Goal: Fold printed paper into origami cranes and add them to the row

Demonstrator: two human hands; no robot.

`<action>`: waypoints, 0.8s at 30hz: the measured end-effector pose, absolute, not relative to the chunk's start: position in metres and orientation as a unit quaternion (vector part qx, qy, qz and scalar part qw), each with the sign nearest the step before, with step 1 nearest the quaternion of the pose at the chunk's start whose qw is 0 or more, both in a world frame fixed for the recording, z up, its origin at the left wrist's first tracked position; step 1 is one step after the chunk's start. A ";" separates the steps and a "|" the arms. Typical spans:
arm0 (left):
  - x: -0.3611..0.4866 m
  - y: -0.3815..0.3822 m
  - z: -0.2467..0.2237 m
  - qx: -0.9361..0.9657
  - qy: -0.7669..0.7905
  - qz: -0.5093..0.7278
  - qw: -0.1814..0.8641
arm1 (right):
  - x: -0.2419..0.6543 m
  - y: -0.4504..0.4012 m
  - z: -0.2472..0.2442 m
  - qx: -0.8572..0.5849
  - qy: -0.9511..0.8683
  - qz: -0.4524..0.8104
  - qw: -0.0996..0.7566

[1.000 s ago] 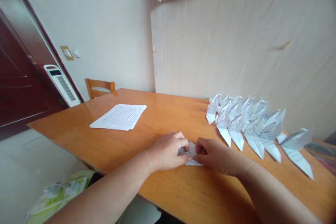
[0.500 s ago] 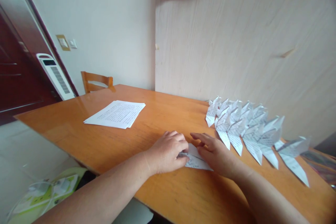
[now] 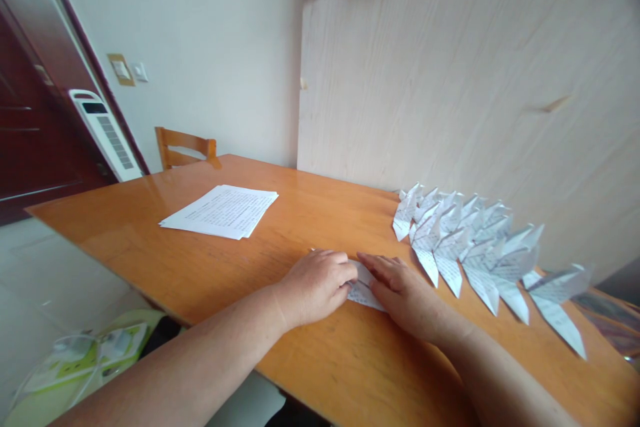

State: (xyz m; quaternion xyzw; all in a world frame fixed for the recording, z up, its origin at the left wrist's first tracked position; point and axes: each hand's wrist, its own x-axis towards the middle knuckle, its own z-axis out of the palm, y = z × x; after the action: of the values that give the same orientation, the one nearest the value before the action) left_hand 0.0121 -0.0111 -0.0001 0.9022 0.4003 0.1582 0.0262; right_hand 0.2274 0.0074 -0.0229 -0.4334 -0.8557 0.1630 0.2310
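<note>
A small piece of folded paper [image 3: 364, 293] with printed text lies on the wooden table between my two hands. My left hand [image 3: 320, 285] has its fingers curled over the paper's left end, thumb and fingertips closed on it. From the other side my right hand [image 3: 407, 295] rests on the paper's right part, its fingers stretched out and lying flat, the thumb on the near side. Both hands cover much of the sheet, so its full folded shape is hidden. Right of my right hand stand several folded paper pieces [image 3: 453, 240] in rows, with pointed wing-like flaps.
A stack of printed sheets [image 3: 223, 212] lies on the left half of the table [image 3: 200, 273]. One folded piece [image 3: 560, 313] stands apart near the right edge. A wooden chair [image 3: 185, 147] is behind the table; a power strip [image 3: 85, 360] sits below, at left.
My right hand has come down flatter onto the paper, its fingers reaching further over the far side. My left fingers have closed in on the paper. The view has tipped slightly.
</note>
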 end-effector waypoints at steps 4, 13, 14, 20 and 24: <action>0.013 -0.012 -0.001 0.903 0.399 0.154 0.031 | 0.225 0.007 -0.022 -0.442 -0.857 0.153 0.218; 0.012 -0.011 -0.002 0.902 0.398 0.166 0.007 | 0.224 0.007 -0.018 -0.469 -0.838 0.158 0.228; 0.012 -0.010 -0.003 0.902 0.398 0.169 0.008 | 0.225 0.007 -0.017 -0.475 -0.834 0.159 0.232; 0.006 -0.008 0.000 0.902 0.396 0.172 0.021 | 0.227 0.005 -0.013 -0.505 -0.811 0.167 0.242; 0.002 -0.009 0.003 0.902 0.394 0.173 0.045 | 0.222 0.000 -0.011 -0.511 -0.808 0.172 0.238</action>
State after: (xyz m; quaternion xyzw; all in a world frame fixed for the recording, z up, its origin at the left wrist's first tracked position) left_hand 0.0022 -0.0087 0.0034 0.9016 0.3940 0.1730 0.0450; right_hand 0.2224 0.0001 -0.0115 -0.5114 -0.8076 0.1720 0.2381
